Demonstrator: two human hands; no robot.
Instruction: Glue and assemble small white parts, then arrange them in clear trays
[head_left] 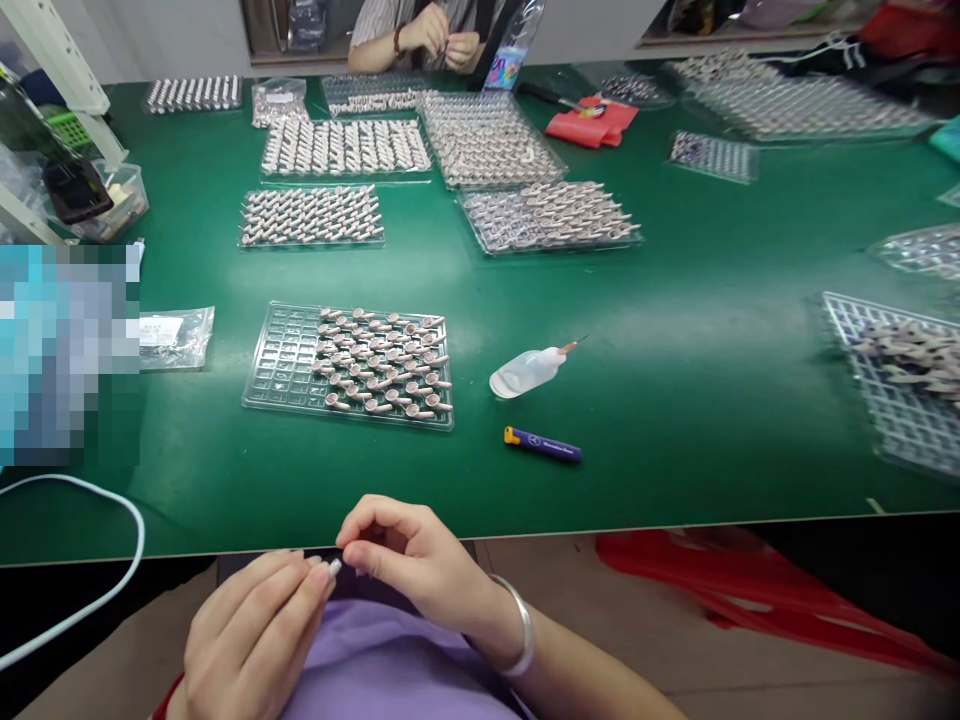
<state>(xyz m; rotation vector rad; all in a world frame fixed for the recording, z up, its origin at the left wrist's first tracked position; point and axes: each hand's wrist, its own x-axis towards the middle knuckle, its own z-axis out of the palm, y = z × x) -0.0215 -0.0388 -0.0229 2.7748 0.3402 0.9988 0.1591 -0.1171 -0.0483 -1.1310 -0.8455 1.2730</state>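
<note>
Both my hands are below the near edge of the green table point(675, 330), over my lap. My left hand point(251, 635) has its fingers curled and pinches a small pale part point(334, 567) at the fingertips. My right hand point(409, 560), with a silver bangle on the wrist, is curled in a pinch against the same small part. Straight ahead on the table lies a clear plastic tray point(285, 360), its right half filled with several small pinkish parts point(382, 362). A small squeeze bottle with a needle tip point(529, 370) and a purple-and-yellow lighter point(541, 445) lie right of that tray.
Several more trays of parts point(311, 215) cover the far half of the table. Another person's hands point(442, 40) work at the far edge. A red cloth point(592, 122), a plastic bag point(174, 338), a white cable point(112, 500) and a tray at right point(900, 400) are also present.
</note>
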